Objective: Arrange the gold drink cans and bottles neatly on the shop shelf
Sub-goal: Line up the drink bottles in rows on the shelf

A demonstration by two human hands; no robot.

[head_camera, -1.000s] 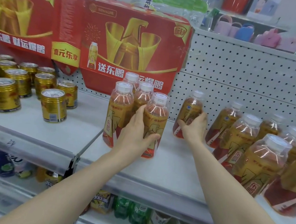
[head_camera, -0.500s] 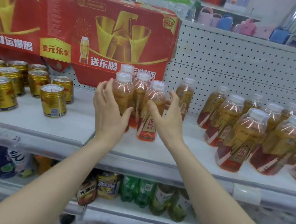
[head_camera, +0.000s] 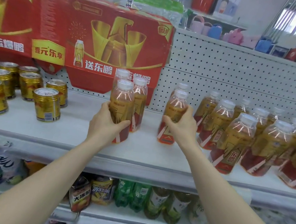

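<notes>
The left hand (head_camera: 107, 123) is clamped round the lower half of a plastic bottle (head_camera: 122, 99) at the centre of the frame. Its fingers are on the bottle's left side and its thumb lies across the front of the label. The right hand (head_camera: 181, 127) grips a second bottle (head_camera: 174, 108) just right of centre, thumb on the left of the label and fingers curled round the right side. Both stand upright on the white shelf (head_camera: 77, 129), with a bare strip of shelf between them.

These bottles are clear with rounded shoulders, white screw caps, amber drink and glossy gold-and-red wraps. Two more bottles (head_camera: 140, 95) stand tight behind the left one, and another cap (head_camera: 183, 86) shows directly behind the right one. A crowded bottle group (head_camera: 233, 140) fills the right of the frame, its nearest member just beside the right hand.

At the left, short gold cans (head_camera: 46, 105) with ribbed walls and silver tops stand loosely spaced. Open shelf lies between them and the left hand, and along the grey front lip (head_camera: 135, 170). Behind are a red cardboard sign (head_camera: 47, 23) and a white pegboard (head_camera: 233, 70). Green and dark drinks (head_camera: 141, 197) sit on the shelf below.
</notes>
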